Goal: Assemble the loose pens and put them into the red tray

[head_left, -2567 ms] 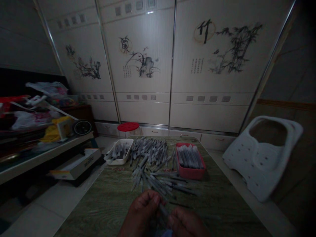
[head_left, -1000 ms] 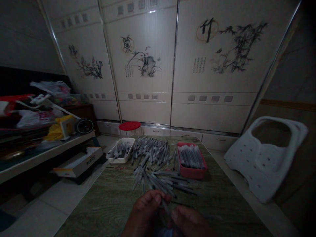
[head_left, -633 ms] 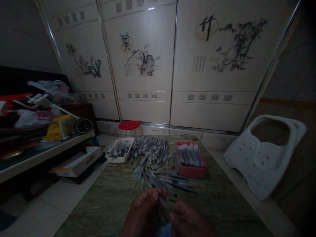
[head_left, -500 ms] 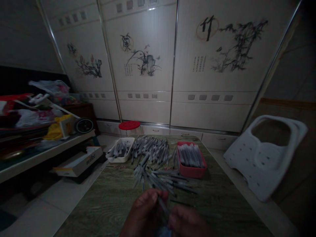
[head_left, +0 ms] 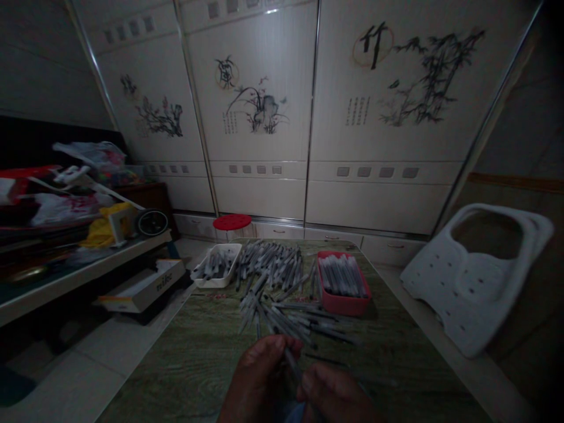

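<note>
Pinched by the fingers of both the left hand [head_left: 259, 370] and the right hand [head_left: 332, 389], a pen [head_left: 292, 363] sits nearer than the red box [head_left: 346, 305] and left of it; loose pens [head_left: 273, 264] lie left of that box, the white tray [head_left: 211, 284] farther left.

Pens [head_left: 273, 265]: translucent plastic. Tabletop [head_left: 176, 364]: matt wood-grain. Red box [head_left: 344, 305]: smooth plastic. Cabinet doors [head_left: 259, 198]: glossy.
</note>
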`<move>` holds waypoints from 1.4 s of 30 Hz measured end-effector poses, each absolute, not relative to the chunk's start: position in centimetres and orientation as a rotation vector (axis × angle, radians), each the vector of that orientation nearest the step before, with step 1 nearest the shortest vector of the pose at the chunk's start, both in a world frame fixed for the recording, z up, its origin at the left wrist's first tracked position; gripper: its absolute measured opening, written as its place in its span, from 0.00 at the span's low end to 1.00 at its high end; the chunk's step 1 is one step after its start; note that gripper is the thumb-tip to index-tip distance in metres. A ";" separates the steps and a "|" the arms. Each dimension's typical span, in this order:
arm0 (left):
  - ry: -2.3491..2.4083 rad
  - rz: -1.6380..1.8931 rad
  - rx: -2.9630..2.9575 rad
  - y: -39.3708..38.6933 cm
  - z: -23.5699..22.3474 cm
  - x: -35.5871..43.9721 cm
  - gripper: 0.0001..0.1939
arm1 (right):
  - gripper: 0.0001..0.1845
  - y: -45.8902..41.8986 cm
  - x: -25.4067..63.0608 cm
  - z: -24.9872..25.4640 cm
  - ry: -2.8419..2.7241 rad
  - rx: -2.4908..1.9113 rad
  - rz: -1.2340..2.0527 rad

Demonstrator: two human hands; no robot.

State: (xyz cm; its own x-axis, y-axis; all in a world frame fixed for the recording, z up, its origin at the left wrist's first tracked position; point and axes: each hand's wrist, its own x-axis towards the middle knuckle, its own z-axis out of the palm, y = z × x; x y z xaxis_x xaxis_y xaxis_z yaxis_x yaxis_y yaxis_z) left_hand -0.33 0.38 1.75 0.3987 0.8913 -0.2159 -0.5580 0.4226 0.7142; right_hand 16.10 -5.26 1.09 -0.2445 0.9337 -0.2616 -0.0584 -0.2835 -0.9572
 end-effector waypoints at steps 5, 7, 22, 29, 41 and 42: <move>0.769 1.073 0.667 0.6 2.0 -0.9 0.14 | 0.45 -5.3 16.2 1.3 -1.235 -1.334 1.523; 0.771 1.078 0.666 0.7 1.8 -1.1 0.13 | 0.43 -5.3 16.5 1.3 -1.302 -1.343 1.487; 0.624 1.029 0.520 0.3 2.2 -1.3 0.16 | 0.38 -4.8 17.0 1.7 -1.127 -1.050 1.802; 0.672 1.030 0.647 0.5 2.5 -1.3 0.19 | 0.37 -5.0 16.3 1.9 -1.087 -1.080 1.748; 0.957 1.325 0.510 2.3 2.1 -4.0 0.22 | 0.26 -3.6 20.6 2.4 -1.047 -1.540 1.159; 0.969 1.345 0.505 2.6 1.9 -4.3 0.22 | 0.23 -3.6 20.9 2.2 -1.064 -1.567 1.119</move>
